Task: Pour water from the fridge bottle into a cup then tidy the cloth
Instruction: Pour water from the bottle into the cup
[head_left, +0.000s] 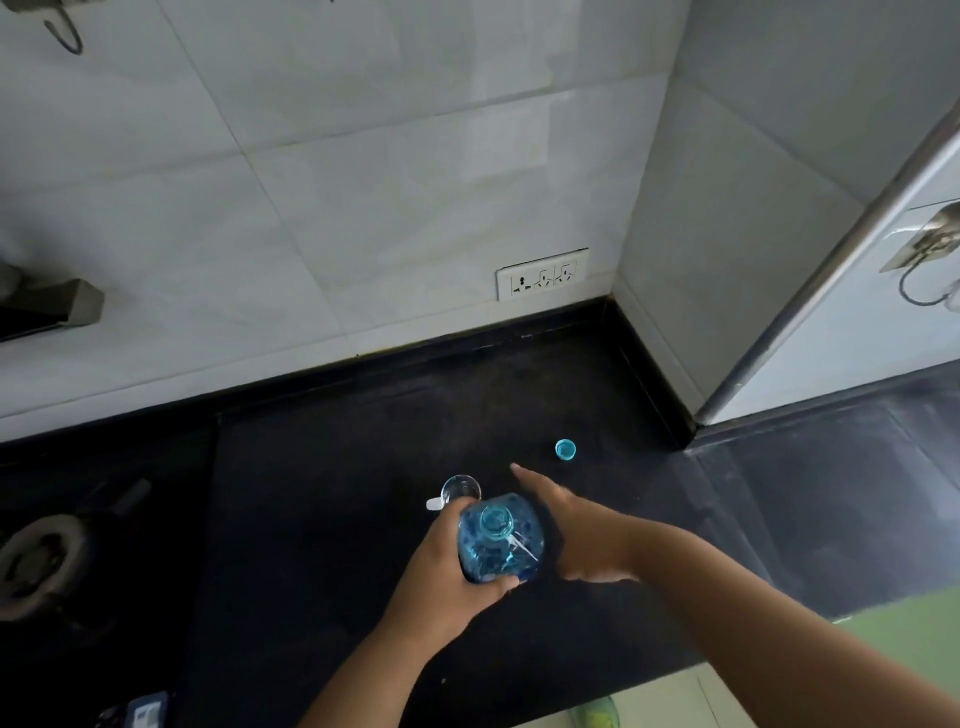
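Bottle (500, 540) blue, clear, uncapped, upright.

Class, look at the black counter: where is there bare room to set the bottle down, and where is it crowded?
Bare room: the wide stretch of counter between the glass and the back wall, and the patch left of the left hand, short of the stove burner. Crowded: the spot where the bottle, glass, both hands and the blue cap cluster; the right hand reaches there.

Surface (363, 467): bottle (501, 540) near the middle, upright, mouth open, left hand (447, 577) round its left side, right hand (576, 535) just right of it. Cup (461, 489) directly behind bottle. Cap (565, 449) behind and right, apart. Socket (542, 274) on wall behind. Burner (36, 566) far left.
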